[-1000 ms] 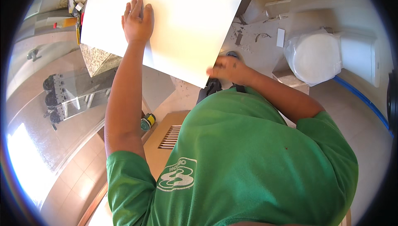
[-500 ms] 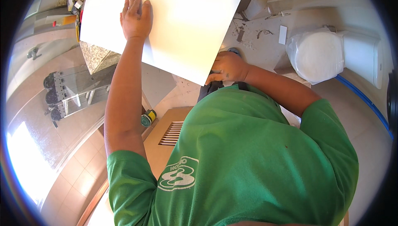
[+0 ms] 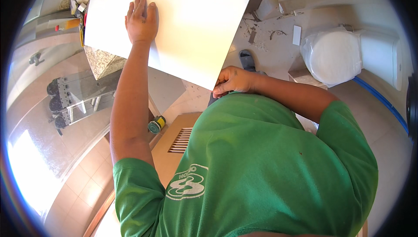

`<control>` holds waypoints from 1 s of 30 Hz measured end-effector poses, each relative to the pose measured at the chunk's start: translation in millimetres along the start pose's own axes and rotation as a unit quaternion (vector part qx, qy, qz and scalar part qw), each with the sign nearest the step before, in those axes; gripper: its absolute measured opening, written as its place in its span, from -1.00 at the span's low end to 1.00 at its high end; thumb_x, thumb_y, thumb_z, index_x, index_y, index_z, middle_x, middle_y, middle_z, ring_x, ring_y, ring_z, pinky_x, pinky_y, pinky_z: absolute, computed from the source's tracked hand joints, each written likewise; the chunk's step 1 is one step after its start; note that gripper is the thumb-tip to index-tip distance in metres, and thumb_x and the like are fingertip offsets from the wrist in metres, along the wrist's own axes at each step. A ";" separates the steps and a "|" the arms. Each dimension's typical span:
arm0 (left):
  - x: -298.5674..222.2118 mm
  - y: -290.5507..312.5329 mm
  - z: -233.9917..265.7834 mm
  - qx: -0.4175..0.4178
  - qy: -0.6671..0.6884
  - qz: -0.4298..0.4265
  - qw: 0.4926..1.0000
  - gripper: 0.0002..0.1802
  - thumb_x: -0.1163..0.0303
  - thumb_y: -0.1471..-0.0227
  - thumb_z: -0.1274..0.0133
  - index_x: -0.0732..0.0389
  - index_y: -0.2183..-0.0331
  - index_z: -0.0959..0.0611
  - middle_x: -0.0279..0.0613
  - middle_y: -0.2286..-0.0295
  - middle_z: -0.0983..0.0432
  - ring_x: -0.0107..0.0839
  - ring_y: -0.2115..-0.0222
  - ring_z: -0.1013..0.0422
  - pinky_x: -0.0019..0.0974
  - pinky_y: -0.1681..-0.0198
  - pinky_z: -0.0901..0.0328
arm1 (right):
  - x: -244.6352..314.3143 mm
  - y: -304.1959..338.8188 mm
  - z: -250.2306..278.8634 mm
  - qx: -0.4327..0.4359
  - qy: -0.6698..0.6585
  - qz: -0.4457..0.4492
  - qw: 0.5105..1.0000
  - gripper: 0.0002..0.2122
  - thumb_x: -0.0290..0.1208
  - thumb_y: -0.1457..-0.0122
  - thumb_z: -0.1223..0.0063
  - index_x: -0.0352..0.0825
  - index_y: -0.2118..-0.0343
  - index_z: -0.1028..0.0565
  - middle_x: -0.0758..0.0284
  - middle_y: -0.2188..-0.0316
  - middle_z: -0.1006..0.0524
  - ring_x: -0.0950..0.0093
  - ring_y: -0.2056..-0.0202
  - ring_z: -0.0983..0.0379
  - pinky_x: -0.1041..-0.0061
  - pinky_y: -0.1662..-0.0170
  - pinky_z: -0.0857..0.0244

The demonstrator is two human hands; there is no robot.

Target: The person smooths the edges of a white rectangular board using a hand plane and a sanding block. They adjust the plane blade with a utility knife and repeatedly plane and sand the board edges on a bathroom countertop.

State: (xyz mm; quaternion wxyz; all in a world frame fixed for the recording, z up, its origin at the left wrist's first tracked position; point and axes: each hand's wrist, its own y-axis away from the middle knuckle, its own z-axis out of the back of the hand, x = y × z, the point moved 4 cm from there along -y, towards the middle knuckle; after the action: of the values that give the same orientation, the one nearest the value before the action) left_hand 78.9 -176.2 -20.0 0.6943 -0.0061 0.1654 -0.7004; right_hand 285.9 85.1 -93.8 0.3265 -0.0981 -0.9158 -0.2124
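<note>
Seen from the head camera, a large white tile (image 3: 183, 23) lay across a granite bench (image 3: 102, 62), its near corner overhanging the floor; the left hand (image 3: 141, 18) pressed flat on top, fingers together, while the right hand (image 3: 233, 82) pinched that near corner. A wrapped toilet (image 3: 335, 54) stood to the right. The tile looked stiff, smooth, fairly heavy and likely brittle, best gripped by opposite edges.

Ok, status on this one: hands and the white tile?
Left hand flat on white tile. Right hand grips its near corner. Tile rests on granite counter. Nothing in the way.
</note>
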 end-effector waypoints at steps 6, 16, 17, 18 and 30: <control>0.5 0.4 -1.3 0.033 -0.013 0.024 0.999 -0.35 -0.11 -0.30 0.18 -0.07 -0.30 -0.43 -0.37 -0.36 -0.19 -0.33 -0.41 0.02 -0.07 -0.47 0.22 | 6.0 2.5 0.2 -0.055 0.154 0.057 0.985 -0.74 -0.35 -0.12 -0.38 -0.42 0.21 -0.66 0.35 0.36 -0.68 0.62 0.34 -0.55 0.56 0.20 -0.42; -1.3 0.4 0.0 0.038 -0.009 0.035 0.999 -0.35 -0.12 -0.29 0.17 -0.08 -0.30 -0.43 -0.39 -0.36 -0.19 -0.34 -0.41 0.03 -0.08 -0.47 0.23 | -11.0 -7.6 2.2 -0.012 -0.043 -0.007 0.999 -0.83 -0.52 -0.17 -0.29 -0.42 0.18 -0.65 0.30 0.37 -0.65 0.55 0.33 -0.55 0.53 0.17 -0.43; -1.7 0.5 0.4 0.038 -0.009 0.034 0.999 -0.35 -0.12 -0.29 0.17 -0.08 -0.30 -0.43 -0.39 -0.36 -0.19 -0.35 -0.41 0.03 -0.08 -0.47 0.24 | -9.9 -5.7 2.4 -0.019 -0.043 -0.004 0.999 -0.84 -0.52 -0.18 -0.27 -0.42 0.19 -0.64 0.29 0.37 -0.65 0.54 0.33 -0.56 0.52 0.17 -0.43; -2.0 0.7 0.7 0.037 -0.011 0.036 0.999 -0.35 -0.12 -0.29 0.17 -0.08 -0.30 -0.43 -0.39 -0.36 -0.19 -0.34 -0.41 0.03 -0.08 -0.47 0.24 | -9.6 -3.1 3.4 -0.038 -0.038 -0.020 0.998 -0.85 -0.51 -0.18 -0.26 -0.42 0.21 -0.64 0.29 0.37 -0.65 0.52 0.33 -0.56 0.52 0.17 -0.43; -2.5 2.2 0.6 0.036 -0.023 0.029 0.999 -0.35 -0.11 -0.30 0.16 -0.05 -0.30 -0.44 -0.35 -0.35 -0.19 -0.29 -0.41 0.01 -0.04 -0.46 0.21 | -10.0 2.3 5.9 -0.052 -0.056 -0.039 0.996 -0.88 -0.50 -0.12 -0.22 -0.41 0.29 -0.61 0.25 0.39 -0.64 0.47 0.37 -0.58 0.50 0.24 -0.46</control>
State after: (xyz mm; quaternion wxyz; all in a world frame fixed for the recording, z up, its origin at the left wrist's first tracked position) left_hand 81.2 -173.8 -19.5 0.7180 0.0074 0.1245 -0.6848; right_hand 291.0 89.4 -103.5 0.2603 -0.0911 -0.9235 -0.2666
